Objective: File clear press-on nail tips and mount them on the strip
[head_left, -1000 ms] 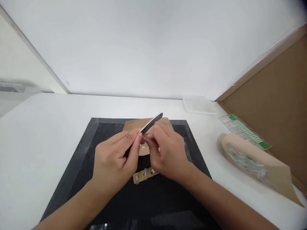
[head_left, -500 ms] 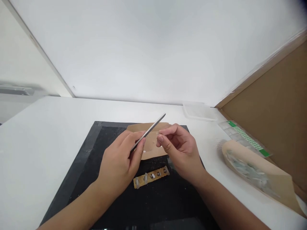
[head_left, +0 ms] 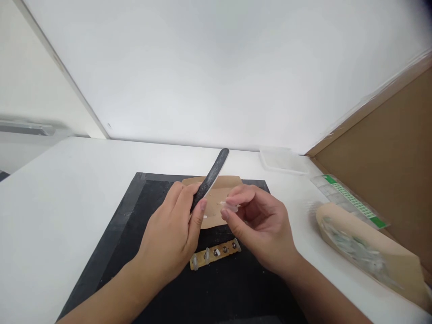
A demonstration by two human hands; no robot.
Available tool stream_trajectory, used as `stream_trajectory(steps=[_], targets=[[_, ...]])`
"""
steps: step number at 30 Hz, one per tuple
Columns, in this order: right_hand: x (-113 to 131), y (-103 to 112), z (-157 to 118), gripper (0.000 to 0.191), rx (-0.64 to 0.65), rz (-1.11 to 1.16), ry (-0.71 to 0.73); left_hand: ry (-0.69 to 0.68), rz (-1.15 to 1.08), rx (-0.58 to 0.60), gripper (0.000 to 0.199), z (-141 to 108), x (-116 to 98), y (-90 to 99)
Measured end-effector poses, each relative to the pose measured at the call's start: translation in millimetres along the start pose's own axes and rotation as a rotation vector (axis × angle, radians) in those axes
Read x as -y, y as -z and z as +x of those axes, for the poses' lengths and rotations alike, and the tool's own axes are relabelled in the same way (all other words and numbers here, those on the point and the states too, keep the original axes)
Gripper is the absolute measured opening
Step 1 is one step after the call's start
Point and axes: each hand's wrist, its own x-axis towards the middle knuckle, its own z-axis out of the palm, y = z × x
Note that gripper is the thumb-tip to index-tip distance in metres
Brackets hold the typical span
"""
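My left hand (head_left: 172, 225) is closed around the lower end of a dark grey nail file (head_left: 213, 174), which slants up to the right with its broad face towards me. Between the thumb and fingers of my right hand (head_left: 261, 222) is a small translucent false nail (head_left: 231, 206), apart from the file. Below the hands, a yellowish strip (head_left: 212, 255) with several round metal studs lies on the black mat (head_left: 216, 292). Translucent pieces stand on some of its studs. Behind the hands is a brown paper sheet (head_left: 212, 220) with small white bits on it.
On the right, a brown paper holder (head_left: 398, 265) contains many translucent false nails (head_left: 357, 247). Beside it lies a clear compartment case (head_left: 354, 198) with a green-and-white label. A shallow clear tray (head_left: 283, 161) sits near the back wall. A cardboard panel (head_left: 378, 117) stands at the right.
The nail file has turned from edge-on to show its dark broad face. My right hand has tilted the false nail, which now shows more clearly. The view has shifted slightly.
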Motion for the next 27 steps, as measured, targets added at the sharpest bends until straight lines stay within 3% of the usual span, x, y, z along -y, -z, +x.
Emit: stream_trajectory(steps=[10, 14, 18, 27], targets=[[-0.6, 1.0, -1.6, 0.007, 0.011, -0.089, 0.025, -0.009, 0.041, 0.061, 0.032, -1.6, -5.1, 2.0], [-7.2, 3.0, 1.4, 0.010, -0.004, -0.348, 0.187, -0.080, 0.012, 0.069, 0.022, -3.3, -4.3, 0.2], [-8.9, 2.5, 4.7, 0.017, -0.005, -0.623, 0.385, -0.088, -0.153, 0.065, 0.021, -2.1, -3.6, -0.6], [-7.9, -2.7, 1.9, 0.015, -0.064, -0.767, 0.465, -0.058, -0.343, 0.030, 0.022, -0.6, -10.0, 0.8]])
